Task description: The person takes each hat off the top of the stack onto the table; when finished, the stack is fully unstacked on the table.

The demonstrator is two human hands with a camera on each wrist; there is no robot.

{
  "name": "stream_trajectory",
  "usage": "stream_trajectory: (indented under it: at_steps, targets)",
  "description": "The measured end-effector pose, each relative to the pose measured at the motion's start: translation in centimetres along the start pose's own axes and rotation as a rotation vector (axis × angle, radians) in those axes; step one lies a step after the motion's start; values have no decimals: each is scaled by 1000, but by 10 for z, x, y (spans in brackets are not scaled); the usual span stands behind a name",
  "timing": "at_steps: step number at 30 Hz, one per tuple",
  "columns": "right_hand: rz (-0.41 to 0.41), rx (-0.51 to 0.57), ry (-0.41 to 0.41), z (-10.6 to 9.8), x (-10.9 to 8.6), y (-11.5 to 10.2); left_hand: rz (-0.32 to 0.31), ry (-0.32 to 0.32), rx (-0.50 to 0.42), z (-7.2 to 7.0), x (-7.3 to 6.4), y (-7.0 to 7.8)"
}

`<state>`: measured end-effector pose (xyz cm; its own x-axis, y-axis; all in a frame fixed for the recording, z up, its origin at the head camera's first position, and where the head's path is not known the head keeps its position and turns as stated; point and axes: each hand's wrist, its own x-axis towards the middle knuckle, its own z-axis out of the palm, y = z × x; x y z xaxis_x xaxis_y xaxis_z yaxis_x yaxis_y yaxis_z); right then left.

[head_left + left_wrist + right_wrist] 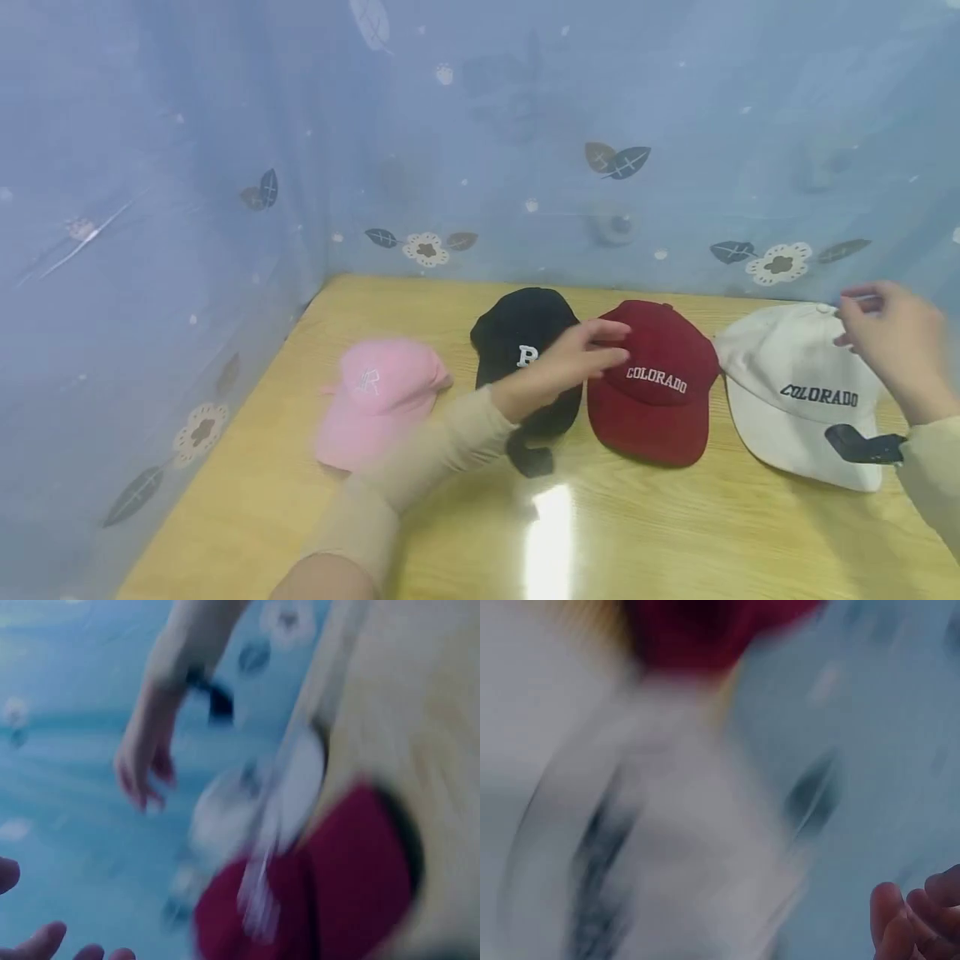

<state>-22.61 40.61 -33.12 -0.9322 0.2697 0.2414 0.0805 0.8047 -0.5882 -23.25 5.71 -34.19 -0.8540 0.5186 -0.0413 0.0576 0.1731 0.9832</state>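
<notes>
Four baseball caps lie in a row. My left hand [567, 362] is over the black cap [517, 321] with a white letter, its fingers reaching across the edge of the red cap [651, 333] lettered COLORADO. Those fingers are extended and hold nothing. At the far right, my right hand [896, 346] hovers by the crown of the white cap [787, 358], fingers loosely bent around nothing. In the right wrist view the white cap [697, 825] is blurred, with fingertips [889, 907] off to its side. The pink cap [382, 379] sits at the left, near my left sleeve.
The caps rest on a wooden table [615, 533]. A blue curtain [487, 150] with flower and leaf prints hangs behind it and along the left side. A dark wrist camera [862, 446] on my right arm overlaps the white cap's brim.
</notes>
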Motion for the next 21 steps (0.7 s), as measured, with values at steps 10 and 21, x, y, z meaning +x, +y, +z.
stream_trajectory:
  at_steps: [10,21]
  targets:
    - [-378,399,-281,142,-30,-184,-92,463,455,-207,-149,-49]
    - [-402,261,-508,299,-97,-290,-420,582,344,-228,-241,-144]
